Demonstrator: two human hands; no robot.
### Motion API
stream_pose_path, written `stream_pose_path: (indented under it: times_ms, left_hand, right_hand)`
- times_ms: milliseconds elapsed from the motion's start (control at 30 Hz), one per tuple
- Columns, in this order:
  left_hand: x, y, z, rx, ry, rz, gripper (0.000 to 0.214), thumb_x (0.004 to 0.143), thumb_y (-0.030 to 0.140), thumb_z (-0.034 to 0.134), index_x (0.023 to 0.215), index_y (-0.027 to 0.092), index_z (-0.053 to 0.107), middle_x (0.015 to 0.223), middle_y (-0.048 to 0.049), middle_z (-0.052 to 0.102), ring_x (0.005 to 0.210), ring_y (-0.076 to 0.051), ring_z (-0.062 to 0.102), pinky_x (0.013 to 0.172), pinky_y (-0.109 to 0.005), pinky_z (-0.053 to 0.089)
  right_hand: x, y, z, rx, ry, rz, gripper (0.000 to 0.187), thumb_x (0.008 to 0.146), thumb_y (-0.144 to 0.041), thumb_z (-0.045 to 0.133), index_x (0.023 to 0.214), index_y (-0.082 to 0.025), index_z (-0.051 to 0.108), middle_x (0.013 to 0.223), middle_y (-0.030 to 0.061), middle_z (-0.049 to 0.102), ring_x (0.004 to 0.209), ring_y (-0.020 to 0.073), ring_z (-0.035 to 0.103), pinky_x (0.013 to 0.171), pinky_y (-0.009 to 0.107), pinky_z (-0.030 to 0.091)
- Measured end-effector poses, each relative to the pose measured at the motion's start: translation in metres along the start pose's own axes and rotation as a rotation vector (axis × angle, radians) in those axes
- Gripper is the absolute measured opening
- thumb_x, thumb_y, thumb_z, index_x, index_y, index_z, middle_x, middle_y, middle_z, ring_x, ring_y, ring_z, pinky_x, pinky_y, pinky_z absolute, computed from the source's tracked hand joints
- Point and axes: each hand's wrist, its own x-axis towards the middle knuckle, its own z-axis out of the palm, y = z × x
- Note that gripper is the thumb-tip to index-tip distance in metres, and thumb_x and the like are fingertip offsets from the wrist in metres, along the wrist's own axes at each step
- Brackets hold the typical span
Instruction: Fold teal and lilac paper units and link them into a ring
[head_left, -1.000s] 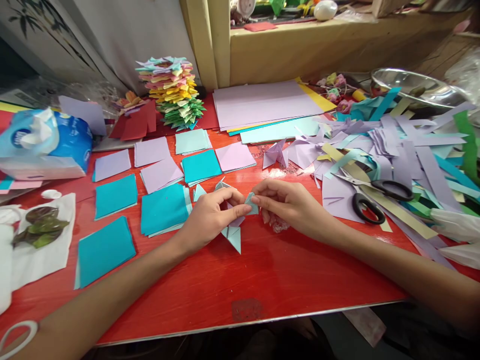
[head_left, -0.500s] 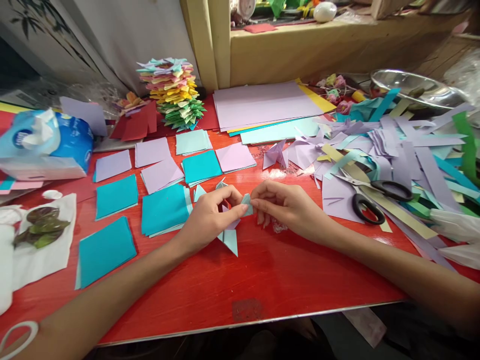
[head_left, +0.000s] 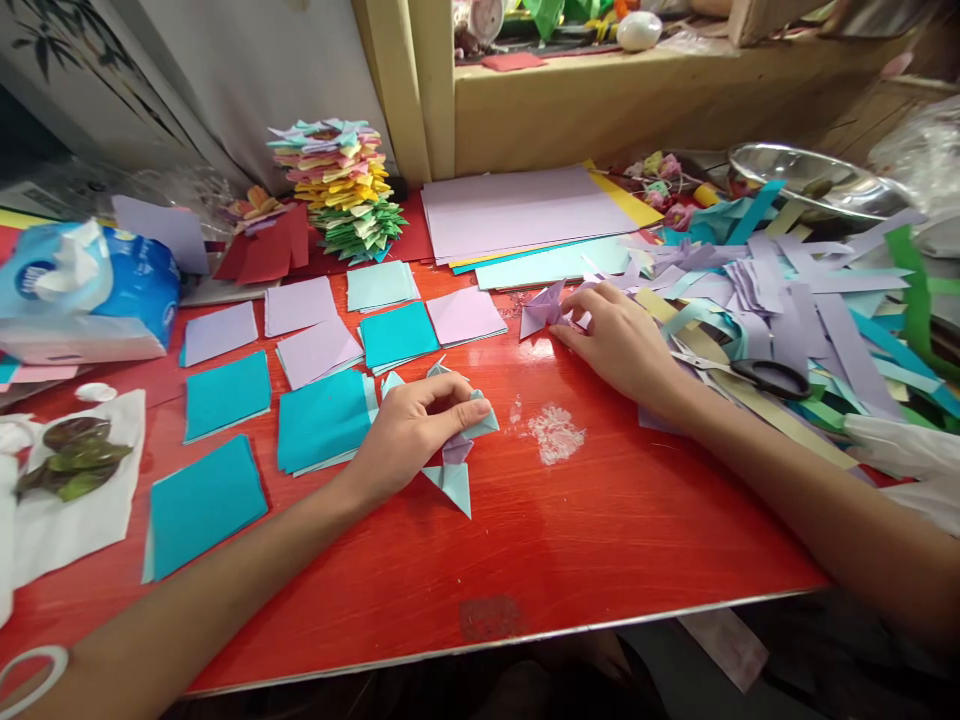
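My left hand (head_left: 416, 430) is closed on a folded paper model made of mint and lilac pieces (head_left: 454, 484), whose points stick out below and to the right of the fingers; part of it is hidden under the hand. Farther right, my right hand (head_left: 611, 340) has its thumb and finger pinched at a folded lilac paper piece (head_left: 541, 310), which lies by other lilac folds on the red table (head_left: 600, 540). Stacks of teal squares (head_left: 326, 420) and lilac squares (head_left: 466, 316) lie beyond and left of my left hand.
Scissors (head_left: 772, 375) rest among paper strips (head_left: 795, 270) at the right, with a metal bowl (head_left: 825, 180) behind. A tall layered paper model (head_left: 345, 190) stands near large lilac sheets (head_left: 525, 215). At the left are a tissue pack (head_left: 112, 280) and leaves on a napkin (head_left: 82, 460).
My right hand has left the mint piece beside my left hand and moved right and away to the lilac folded piece. The left hand keeps its hold on the model.
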Motion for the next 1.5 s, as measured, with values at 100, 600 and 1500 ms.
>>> stream_pose_path:
  times_ms: [100,600,1500]
  left_hand:
    - [0.000,0.000,0.000,-0.010,0.005,0.031,0.024,0.076,0.035,0.063,0.065,0.015,0.055,0.061,0.0029,0.048,0.050,-0.005,0.043,0.043,-0.016,0.037]
    - [0.002,-0.001,0.000,-0.097,0.057,0.074,0.023,0.077,0.036,0.062,0.091,0.020,0.053,0.065,0.0029,0.057,0.051,-0.006,0.046,0.047,-0.017,0.038]
    - [-0.001,-0.003,0.001,0.186,0.006,0.187,0.013,0.081,0.033,0.057,0.084,0.020,0.058,0.070,0.0017,0.050,0.060,-0.009,0.043,0.053,-0.021,0.034]
  right_hand:
    - [0.002,0.002,0.001,0.022,0.013,0.001,0.010,0.081,-0.027,0.052,0.082,-0.019,0.058,0.094,0.0085,0.055,0.071,0.0182,0.053,0.067,0.036,0.041]
    - [-0.019,-0.048,-0.028,1.022,-0.210,0.082,0.003,0.077,-0.015,0.056,0.078,-0.017,0.056,0.091,0.0038,0.058,0.072,0.0112,0.058,0.062,0.027,0.047]
    - [-0.038,-0.068,-0.025,1.112,-0.914,0.314,0.030,0.075,-0.043,0.063,0.094,-0.020,0.062,0.073,-0.0018,0.051,0.050,0.0037,0.039,0.041,0.017,0.030]
